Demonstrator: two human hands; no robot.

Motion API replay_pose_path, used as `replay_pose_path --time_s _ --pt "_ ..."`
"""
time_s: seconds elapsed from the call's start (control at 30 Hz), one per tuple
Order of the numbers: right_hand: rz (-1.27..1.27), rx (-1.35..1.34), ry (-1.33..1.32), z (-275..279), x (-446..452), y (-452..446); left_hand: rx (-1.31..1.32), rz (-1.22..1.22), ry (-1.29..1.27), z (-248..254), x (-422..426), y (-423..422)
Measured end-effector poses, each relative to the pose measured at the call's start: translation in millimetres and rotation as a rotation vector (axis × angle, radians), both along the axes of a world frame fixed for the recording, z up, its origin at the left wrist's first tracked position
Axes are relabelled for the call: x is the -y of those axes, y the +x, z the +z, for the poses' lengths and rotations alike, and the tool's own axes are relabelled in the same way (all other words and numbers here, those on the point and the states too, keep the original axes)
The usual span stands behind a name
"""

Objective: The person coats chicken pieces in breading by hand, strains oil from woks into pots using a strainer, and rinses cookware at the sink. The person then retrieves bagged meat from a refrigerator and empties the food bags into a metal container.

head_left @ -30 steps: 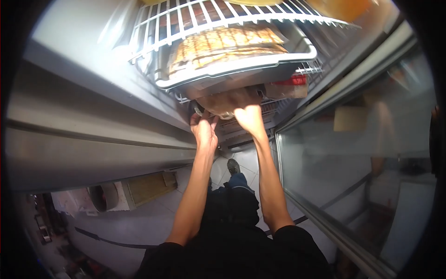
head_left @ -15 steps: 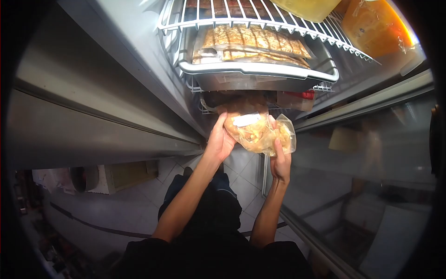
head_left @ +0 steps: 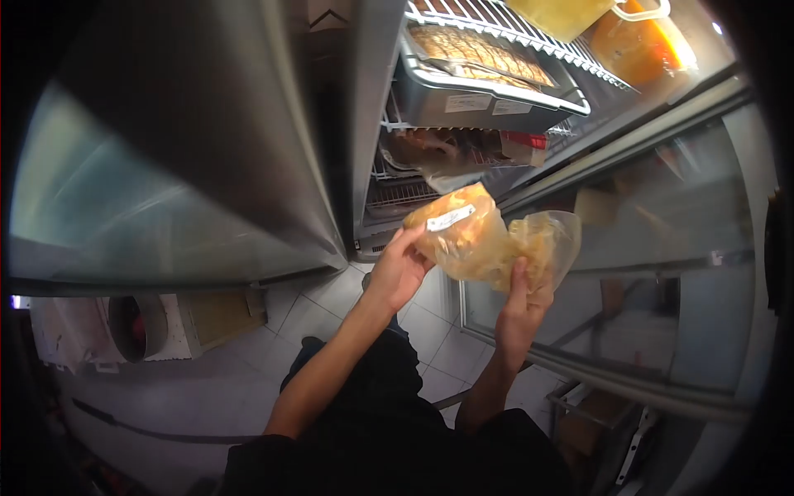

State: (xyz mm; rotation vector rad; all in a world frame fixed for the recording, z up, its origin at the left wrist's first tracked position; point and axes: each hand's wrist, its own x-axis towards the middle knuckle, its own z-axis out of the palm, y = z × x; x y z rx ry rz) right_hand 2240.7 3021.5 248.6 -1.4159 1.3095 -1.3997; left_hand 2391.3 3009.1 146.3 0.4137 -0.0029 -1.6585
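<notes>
Between my two hands is a clear plastic bag (head_left: 475, 244) of pale yellow-orange food, with a white label on its left part. What the food is I cannot tell. My left hand (head_left: 401, 273) grips the bag's left end, thumb on top and fingers underneath. Around the crumpled right end my right hand (head_left: 523, 310) is closed, its thumb lying over the plastic. The bag is held up in front of the open fridge, apart from the shelves.
A grey bin (head_left: 488, 103) of flat packed food sits on a wire shelf (head_left: 513, 29). Below it lie bagged items (head_left: 447, 149). An orange-filled bag (head_left: 641, 45) is at upper right. A glass door (head_left: 628, 215) stands at right, a steel panel (head_left: 165, 165) at left.
The bag has moved away from the shelves and to the right, and its label is now tilted. My view has turned, so the fridge interior appears further right and more steel panel shows at left.
</notes>
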Motion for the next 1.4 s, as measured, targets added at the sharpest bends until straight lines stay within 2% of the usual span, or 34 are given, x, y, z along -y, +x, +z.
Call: replay_pose_path --time_s 0.03,0.1,0.23,0.4,0.47,0.5,0.53,0.6,0.63,0.77,0.83,0.9,0.93,0.97,1.0,1.03,1.07,1.13,1.2,1.23,1.33,1.4 --pt "-0.007 -0.006 -0.015 8 -16 6 -0.010 -0.002 0.036 -4 -21 6" --pt "-0.001 -0.319 -0.099 21 -49 18 -0.064 -0.003 0.106 -2 -71 21" --pt "0.139 -0.241 -0.107 33 -122 73 -0.150 0.033 0.050 -4 -177 71" --pt "0.384 -0.069 -0.041 33 -189 169 -0.092 0.247 0.040 -24 -300 152" --pt "0.563 -0.085 -0.024 25 -204 214 0.520 0.527 0.467 -29 -340 177" --pt "0.689 -0.104 -0.018 20 -210 238 1.432 0.889 0.556 -27 -348 190" --pt "0.732 -0.095 -0.023 13 -215 263 1.433 0.926 0.586 -19 -361 208" --pt "0.961 0.037 0.105 2 -224 313 1.802 0.955 0.262 24 -384 256" --pt "1.055 0.004 0.182 6 -228 331 1.892 0.922 0.118 43 -389 275" --pt "1.315 -0.072 0.057 27 -247 399 2.056 1.059 0.292 88 -403 340" --pt "1.414 -0.068 0.028 35 -255 432 1.847 0.825 0.360 105 -418 368" --pt "1.499 -0.142 -0.083 36 -253 463 1.919 0.878 0.421 103 -429 395" --pt "1.514 -0.131 -0.078 34 -254 480 1.985 0.910 0.444 102 -432 408" --pt "1.529 -0.154 -0.227 33 -256 497 1.991 0.905 0.459 98 -433 423" --pt "1.538 -0.182 -0.367 31 -258 509 2.063 1.030 0.477 90 -436 437" --pt "1.546 -0.177 -0.360 28 -260 519 2.136 1.166 0.488 87 -438 448" --pt "1.497 -0.154 -0.362 23 -262 533 2.147 1.162 0.490 90 -440 457" --pt "1.427 -0.121 -0.367 17 -268 557 2.030 1.223 0.618 97 -441 473" --pt "1.012 -0.099 -0.489 9 -282 571 2.047 1.218 0.641 99 -442 491" --pt "1.006 -0.213 -0.426 5 -288 575 2.053 1.229 0.674 99 -441 498" --pt "0.896 -0.190 -0.486 -6 -311 600 2.111 1.140 0.606 103 -444 523" --pt "0.788 -0.245 -0.415 -8 -314 610 2.140 1.098 0.555 101 -455 546"
